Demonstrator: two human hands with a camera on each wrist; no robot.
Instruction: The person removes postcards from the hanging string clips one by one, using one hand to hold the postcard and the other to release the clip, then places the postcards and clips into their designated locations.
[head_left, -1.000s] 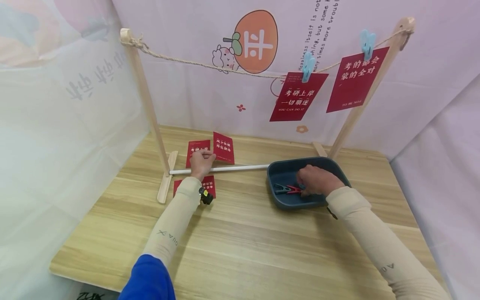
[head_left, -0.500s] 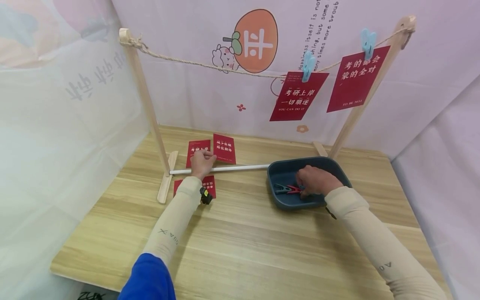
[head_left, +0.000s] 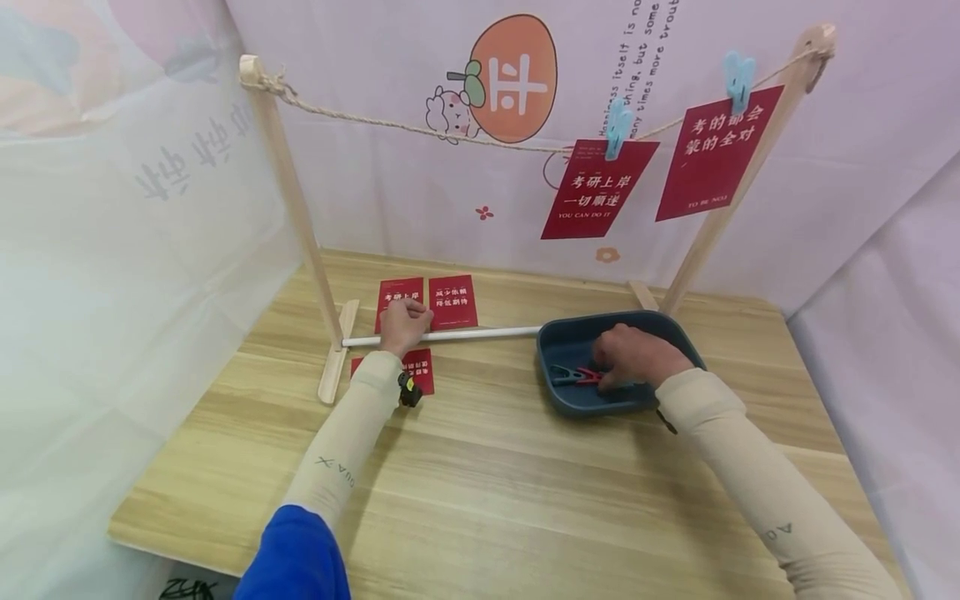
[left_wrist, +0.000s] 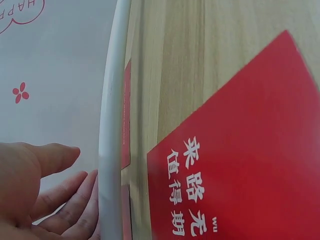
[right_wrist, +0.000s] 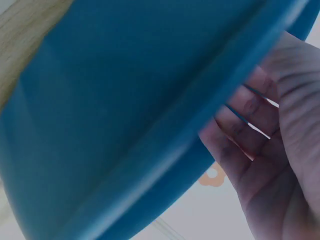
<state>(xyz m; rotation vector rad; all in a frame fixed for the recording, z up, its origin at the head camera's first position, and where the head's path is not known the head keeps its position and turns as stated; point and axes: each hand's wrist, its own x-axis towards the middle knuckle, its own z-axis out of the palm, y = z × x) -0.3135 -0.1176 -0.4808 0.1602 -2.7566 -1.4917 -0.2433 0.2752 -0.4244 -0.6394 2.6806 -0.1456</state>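
Note:
In the head view my left hand (head_left: 405,325) hovers at the white rod, over the near edge of a red card (head_left: 397,293) and beside another red card (head_left: 453,302). The left wrist view shows its thumb apart from its relaxed fingers (left_wrist: 65,215), with nothing between. A third red card (left_wrist: 240,165) lies under the left wrist. My right hand (head_left: 637,357) reaches into a dark blue plastic bin (head_left: 551,392), beside a red clothespin (head_left: 588,377) and a dark one (head_left: 564,376). Its fingertips are hidden behind the bin's rim in the right wrist view.
A wooden stand with left post (head_left: 292,200) and right post (head_left: 750,175) carries a twine line (head_left: 405,127). Two red cards, one of them the card (head_left: 600,187), hang there from light blue clothespins (head_left: 618,129). The white rod (head_left: 480,333) joins the bases.
The card beside my left hand, tilted up earlier, has dropped flat onto the table. My left hand has stayed nearly in place. The right hand has shifted slightly inside the bin.

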